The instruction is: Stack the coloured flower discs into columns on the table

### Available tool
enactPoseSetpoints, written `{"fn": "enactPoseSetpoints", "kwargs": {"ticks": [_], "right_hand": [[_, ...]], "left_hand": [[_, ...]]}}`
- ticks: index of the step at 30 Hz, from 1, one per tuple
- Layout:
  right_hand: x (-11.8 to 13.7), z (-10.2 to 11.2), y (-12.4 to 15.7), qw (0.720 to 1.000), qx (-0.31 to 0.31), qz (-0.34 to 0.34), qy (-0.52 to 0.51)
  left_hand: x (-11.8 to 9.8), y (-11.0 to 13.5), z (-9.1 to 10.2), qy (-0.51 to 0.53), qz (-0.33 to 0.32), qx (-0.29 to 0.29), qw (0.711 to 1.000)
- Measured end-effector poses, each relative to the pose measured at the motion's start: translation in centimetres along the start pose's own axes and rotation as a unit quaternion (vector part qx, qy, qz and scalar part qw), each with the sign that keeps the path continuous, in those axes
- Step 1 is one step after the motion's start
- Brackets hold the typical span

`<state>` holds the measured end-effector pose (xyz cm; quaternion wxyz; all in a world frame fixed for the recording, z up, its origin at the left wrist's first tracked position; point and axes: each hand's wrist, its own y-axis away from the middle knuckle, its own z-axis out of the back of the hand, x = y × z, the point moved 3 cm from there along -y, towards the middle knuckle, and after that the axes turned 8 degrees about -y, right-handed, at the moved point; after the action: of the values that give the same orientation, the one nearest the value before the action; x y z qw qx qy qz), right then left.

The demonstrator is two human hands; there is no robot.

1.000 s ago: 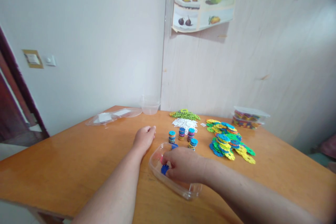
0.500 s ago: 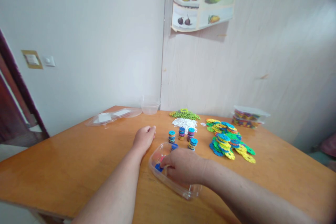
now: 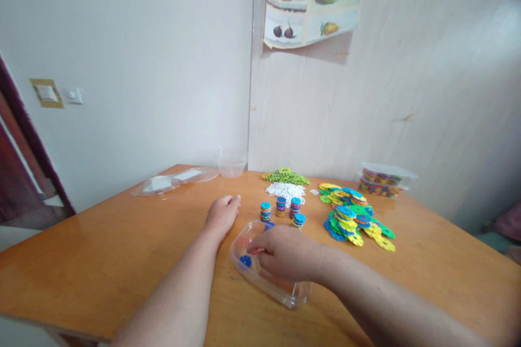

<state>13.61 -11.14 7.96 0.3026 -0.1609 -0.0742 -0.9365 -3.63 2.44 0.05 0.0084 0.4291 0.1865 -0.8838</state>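
My right hand point(image 3: 280, 252) is over a clear plastic container point(image 3: 266, 284), thumb and fingers pinching a small pink notched disc point(image 3: 257, 251), mostly hidden by the fingers. Below the fingertips, a dark blue notched disc point(image 3: 245, 261) lies on the container's bottom. Another blue piece point(image 3: 269, 225) shows at its far end, partly covered by the hand. To the left, my left hand point(image 3: 223, 213) rests on the table with fingers curled in and nothing seen in it. Short stacks of coloured discs point(image 3: 265, 211) stand just beyond the container, one point(image 3: 299, 220) right behind my right hand.
On the wooden table point(image 3: 122, 249), a heap of larger yellow, green and blue discs point(image 3: 354, 219) spreads to the right. White pieces point(image 3: 287, 192) and green pieces point(image 3: 285, 176) lie farther back. Clear lids point(image 3: 157, 185), a clear tub point(image 3: 232, 162) and filled boxes point(image 3: 382, 180) stand near the wall.
My right hand has lifted slightly with the pink disc between its fingers, leaving the blue disc more exposed in the container. My left hand stays where it was.
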Motion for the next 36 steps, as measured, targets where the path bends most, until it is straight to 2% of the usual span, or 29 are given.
{"fn": "enactPoseSetpoints", "kwargs": {"ticks": [4,8,10,14,17,23,30,34,36], "right_hand": [[-2.9,2.9,0.7,0.982,-0.143,-0.02,-0.118],[-8.0,5.1,1.8,0.947,-0.254,-0.13,-0.15],[-10.2,5.2,2.2,0.939,-0.276,-0.157,-0.136],[-12.5,4.0,2.3,0.944,-0.249,-0.174,-0.129],[-12.8,3.1,2.1,0.951,-0.21,-0.184,-0.133],[-13.1,2.8,1.8,0.956,-0.186,-0.197,-0.115],[-12.9,3.1,2.1,0.951,-0.207,-0.192,-0.129],[-11.1,4.1,2.7,0.942,-0.234,-0.161,-0.176],[-9.2,4.4,2.8,0.945,-0.221,-0.122,-0.208]], "left_hand": [[-0.1,0.0,0.0,0.007,0.004,0.003,1.0],[-0.1,0.0,0.1,-0.001,0.0,0.01,1.0],[-0.1,0.0,0.1,-0.007,-0.001,0.01,1.0],[-0.3,0.1,0.3,-0.01,0.003,0.007,1.0],[-0.5,0.2,0.5,-0.009,0.007,0.013,1.0],[-0.8,0.3,0.6,-0.004,0.013,0.014,1.0],[-0.8,0.4,0.6,-0.001,0.015,0.009,1.0],[-0.5,0.2,0.4,-0.003,0.004,0.004,1.0],[-0.4,0.2,0.3,-0.001,0.001,0.01,1.0]]}}
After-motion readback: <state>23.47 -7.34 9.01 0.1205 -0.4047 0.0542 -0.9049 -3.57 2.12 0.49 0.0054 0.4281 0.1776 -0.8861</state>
